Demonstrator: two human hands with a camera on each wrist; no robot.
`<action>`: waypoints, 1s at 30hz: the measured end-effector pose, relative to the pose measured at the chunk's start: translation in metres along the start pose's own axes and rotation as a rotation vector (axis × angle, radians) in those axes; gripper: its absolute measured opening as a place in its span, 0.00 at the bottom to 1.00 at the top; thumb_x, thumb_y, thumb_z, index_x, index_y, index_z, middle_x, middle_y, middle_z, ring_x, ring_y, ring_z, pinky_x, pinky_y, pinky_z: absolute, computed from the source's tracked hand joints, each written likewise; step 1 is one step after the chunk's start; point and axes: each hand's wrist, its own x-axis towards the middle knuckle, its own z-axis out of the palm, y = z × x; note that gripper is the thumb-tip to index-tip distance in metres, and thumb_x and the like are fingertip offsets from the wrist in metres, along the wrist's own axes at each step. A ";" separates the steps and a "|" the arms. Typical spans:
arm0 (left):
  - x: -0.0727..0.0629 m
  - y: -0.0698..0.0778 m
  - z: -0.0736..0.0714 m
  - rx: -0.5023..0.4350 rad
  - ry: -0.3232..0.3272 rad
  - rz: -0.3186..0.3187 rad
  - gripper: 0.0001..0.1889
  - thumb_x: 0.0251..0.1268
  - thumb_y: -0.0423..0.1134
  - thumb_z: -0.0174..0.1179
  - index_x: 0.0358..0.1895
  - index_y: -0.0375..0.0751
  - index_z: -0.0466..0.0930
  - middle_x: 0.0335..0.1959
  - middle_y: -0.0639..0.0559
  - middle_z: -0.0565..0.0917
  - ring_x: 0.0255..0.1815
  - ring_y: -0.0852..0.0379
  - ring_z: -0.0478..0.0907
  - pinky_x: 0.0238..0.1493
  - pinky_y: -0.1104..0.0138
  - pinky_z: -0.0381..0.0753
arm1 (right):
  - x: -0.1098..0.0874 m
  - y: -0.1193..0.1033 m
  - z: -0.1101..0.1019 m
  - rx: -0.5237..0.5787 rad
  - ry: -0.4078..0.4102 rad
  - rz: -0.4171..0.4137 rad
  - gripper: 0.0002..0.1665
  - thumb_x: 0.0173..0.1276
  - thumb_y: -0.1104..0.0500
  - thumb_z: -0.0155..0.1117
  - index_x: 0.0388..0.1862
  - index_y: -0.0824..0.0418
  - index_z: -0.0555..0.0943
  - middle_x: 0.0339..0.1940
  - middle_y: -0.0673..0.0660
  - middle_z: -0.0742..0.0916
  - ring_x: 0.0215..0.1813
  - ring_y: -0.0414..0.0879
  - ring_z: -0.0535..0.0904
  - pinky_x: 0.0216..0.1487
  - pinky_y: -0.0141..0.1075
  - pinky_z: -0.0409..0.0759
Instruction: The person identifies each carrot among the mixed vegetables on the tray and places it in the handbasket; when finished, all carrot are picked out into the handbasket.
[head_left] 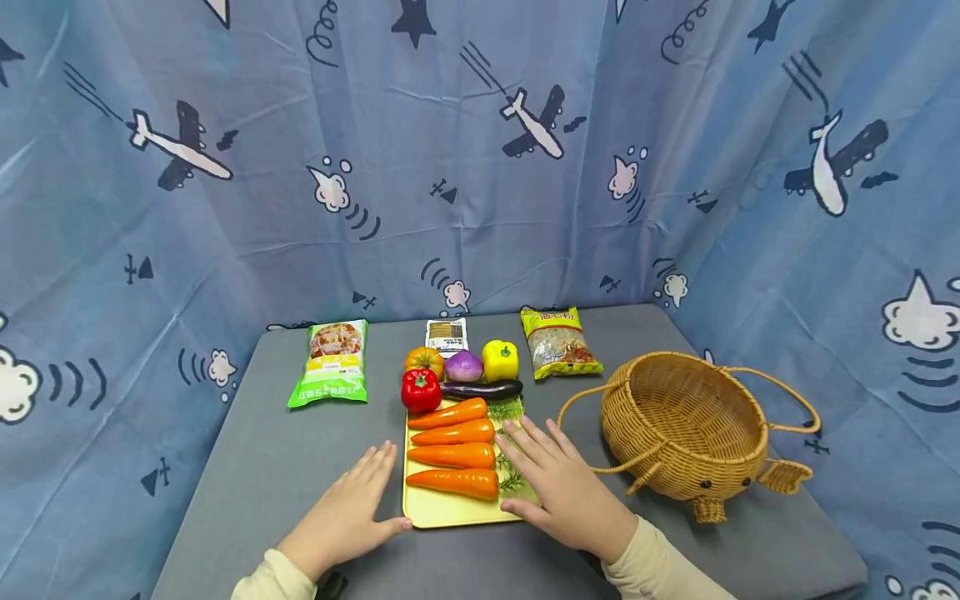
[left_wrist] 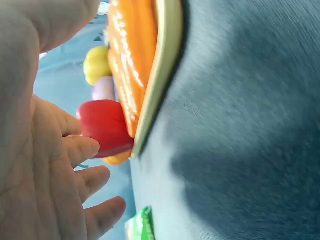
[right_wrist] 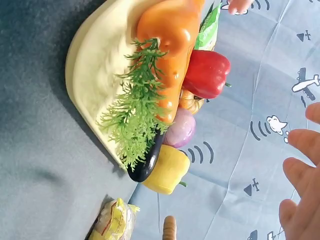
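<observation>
Several orange carrots (head_left: 453,456) with green leafy tops lie in a row on a pale yellow tray (head_left: 450,512). My left hand (head_left: 348,508) hovers at the tray's left side, fingers straight and holding nothing. On the other side my right hand (head_left: 562,492) is spread, its fingertips overlapping the leafy tops (right_wrist: 135,110) in the head view. Behind the carrots sit a red bell pepper (head_left: 422,390), a dark eggplant (head_left: 482,390), a purple onion (head_left: 463,367), a yellow bell pepper (head_left: 500,361) and an orange pumpkin (head_left: 424,360).
A wicker basket (head_left: 675,417) with handles and an animal face stands on the right of the grey table (head_left: 225,500). Food packets lie toward the back: a green one (head_left: 332,363) left, a small white one (head_left: 447,336) mid, a yellow one (head_left: 560,342) right. A curtain (head_left: 450,167) hangs behind.
</observation>
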 end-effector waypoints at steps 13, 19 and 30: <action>0.011 -0.011 0.017 -0.042 -0.116 0.033 0.60 0.60 0.65 0.75 0.84 0.30 0.56 0.84 0.35 0.60 0.83 0.33 0.56 0.79 0.38 0.59 | 0.008 -0.005 0.022 0.079 -0.021 -0.001 0.47 0.75 0.39 0.69 0.85 0.59 0.68 0.86 0.58 0.66 0.87 0.56 0.54 0.83 0.64 0.50; 0.014 -0.010 0.018 -0.072 -0.129 0.025 0.57 0.63 0.63 0.74 0.84 0.29 0.58 0.83 0.35 0.62 0.82 0.34 0.59 0.78 0.39 0.62 | 0.013 -0.006 0.035 0.108 -0.066 0.017 0.46 0.77 0.40 0.68 0.84 0.59 0.68 0.86 0.60 0.65 0.86 0.58 0.55 0.82 0.66 0.51; 0.021 -0.011 0.020 -0.054 -0.147 0.009 0.54 0.67 0.66 0.70 0.83 0.30 0.61 0.83 0.38 0.63 0.82 0.37 0.62 0.77 0.41 0.65 | 0.013 -0.003 0.056 0.129 -0.162 0.051 0.43 0.80 0.41 0.65 0.85 0.58 0.67 0.85 0.61 0.66 0.86 0.60 0.54 0.82 0.66 0.51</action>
